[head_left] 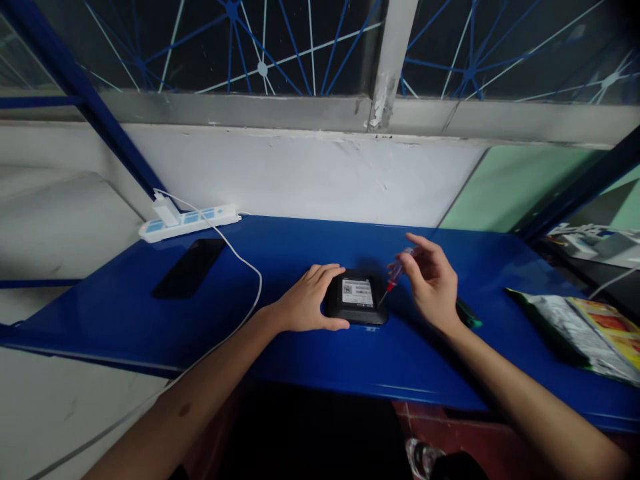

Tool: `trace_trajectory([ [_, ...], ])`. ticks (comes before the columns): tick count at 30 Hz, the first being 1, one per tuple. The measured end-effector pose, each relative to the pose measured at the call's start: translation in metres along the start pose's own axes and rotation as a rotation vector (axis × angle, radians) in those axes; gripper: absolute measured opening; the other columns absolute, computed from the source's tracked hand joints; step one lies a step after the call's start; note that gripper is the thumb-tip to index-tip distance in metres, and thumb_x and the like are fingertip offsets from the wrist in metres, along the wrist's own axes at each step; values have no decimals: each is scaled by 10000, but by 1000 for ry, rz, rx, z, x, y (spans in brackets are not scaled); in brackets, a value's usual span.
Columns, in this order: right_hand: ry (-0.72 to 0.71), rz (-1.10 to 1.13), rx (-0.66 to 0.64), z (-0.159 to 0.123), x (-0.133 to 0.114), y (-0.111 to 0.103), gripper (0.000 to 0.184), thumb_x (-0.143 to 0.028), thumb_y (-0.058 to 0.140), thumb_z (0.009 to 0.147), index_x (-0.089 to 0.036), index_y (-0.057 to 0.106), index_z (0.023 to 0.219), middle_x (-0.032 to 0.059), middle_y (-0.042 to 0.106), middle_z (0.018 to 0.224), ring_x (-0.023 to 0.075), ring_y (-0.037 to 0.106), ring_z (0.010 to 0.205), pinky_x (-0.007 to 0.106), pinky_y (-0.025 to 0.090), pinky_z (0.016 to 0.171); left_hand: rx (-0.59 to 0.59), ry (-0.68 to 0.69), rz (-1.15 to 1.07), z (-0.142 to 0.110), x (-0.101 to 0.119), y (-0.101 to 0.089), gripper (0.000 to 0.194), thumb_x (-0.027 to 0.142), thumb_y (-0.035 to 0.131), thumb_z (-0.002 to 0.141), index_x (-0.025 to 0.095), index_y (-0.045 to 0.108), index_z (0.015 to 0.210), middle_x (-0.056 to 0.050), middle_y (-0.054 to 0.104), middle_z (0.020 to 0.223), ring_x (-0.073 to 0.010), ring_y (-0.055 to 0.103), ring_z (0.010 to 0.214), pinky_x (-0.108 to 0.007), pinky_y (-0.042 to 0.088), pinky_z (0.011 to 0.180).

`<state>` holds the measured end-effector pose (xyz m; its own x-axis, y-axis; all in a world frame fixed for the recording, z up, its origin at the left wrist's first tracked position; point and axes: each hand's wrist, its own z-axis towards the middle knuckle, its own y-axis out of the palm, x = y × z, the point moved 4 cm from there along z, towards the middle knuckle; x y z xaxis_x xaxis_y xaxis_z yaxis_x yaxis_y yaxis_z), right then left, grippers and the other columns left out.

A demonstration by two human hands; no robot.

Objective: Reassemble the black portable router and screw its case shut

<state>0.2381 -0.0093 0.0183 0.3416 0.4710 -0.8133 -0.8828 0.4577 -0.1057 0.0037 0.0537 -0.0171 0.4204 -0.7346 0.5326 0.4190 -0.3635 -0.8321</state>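
A black, square-cornered device [343, 312] with a white printed label [357, 291] lies flat on the blue table. My left hand [311, 300] grips its left side, fingers over the far edge and thumb at the near edge. In my right hand [431, 280] is a screwdriver [399, 272] with a clear purplish handle and a red collar, pinched between thumb and fingers. The screwdriver slants down to the left, and its thin shaft meets the device near the right side of the label. Whether the tip sits in a screw is too small to tell.
A dark phone [190, 268] lies at the left of the blue table [310, 363]. Behind it is a white power strip [193, 222] with a charger [167, 210] and a trailing white cable [255, 270]. A dark green object [469, 313] is partly behind my right wrist. A shiny packet [585, 333] lies far right.
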Motion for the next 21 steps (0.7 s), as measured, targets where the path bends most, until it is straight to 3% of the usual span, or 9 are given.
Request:
trace_trajectory([
  [4, -28, -55, 8, 0, 2, -2, 191, -364, 661, 933, -281, 697, 1102, -4, 633, 871, 143, 699, 701, 320, 612, 654, 3, -3, 1, 0, 0, 0, 1070, 661, 791, 683, 199, 319, 1525, -190, 383, 1561, -426, 349, 1432, -632, 333, 1173],
  [10, 39, 57, -79, -2, 4, 2, 331, -398, 456, 1034, -278, 649, 1275, 72, 713, 1150, 198, 767, 897, 380, 646, 746, 4, -11, 8, -1, 0, 1, 1067, 646, 789, 692, 185, 317, 1531, -192, 379, 1565, -424, 351, 1430, -627, 340, 1170],
  [14, 23, 35, -28, 0, 3, 1, 312, -376, 587, 981, -290, 637, 1277, 26, 704, 1001, 174, 758, 810, 355, 639, 728, 10, -3, 9, 0, 1, 0, 1064, 652, 789, 700, 196, 316, 1536, -193, 388, 1562, -421, 362, 1422, -631, 350, 1162],
  [17, -43, -9, 17, 2, 0, -1, 243, -348, 693, 915, -290, 680, 1151, -19, 611, 876, 134, 700, 709, 305, 608, 663, 12, -3, 11, -1, 1, 0, 1060, 659, 792, 701, 208, 316, 1535, -187, 394, 1558, -416, 370, 1420, -624, 352, 1163],
  [21, -64, -79, -22, 1, -1, -1, 198, -359, 585, 982, -277, 689, 1128, 4, 625, 941, 128, 697, 722, 313, 590, 690, 9, -1, 17, -1, 0, 1, 1069, 675, 780, 700, 205, 307, 1536, -186, 385, 1563, -417, 365, 1424, -628, 353, 1161],
])
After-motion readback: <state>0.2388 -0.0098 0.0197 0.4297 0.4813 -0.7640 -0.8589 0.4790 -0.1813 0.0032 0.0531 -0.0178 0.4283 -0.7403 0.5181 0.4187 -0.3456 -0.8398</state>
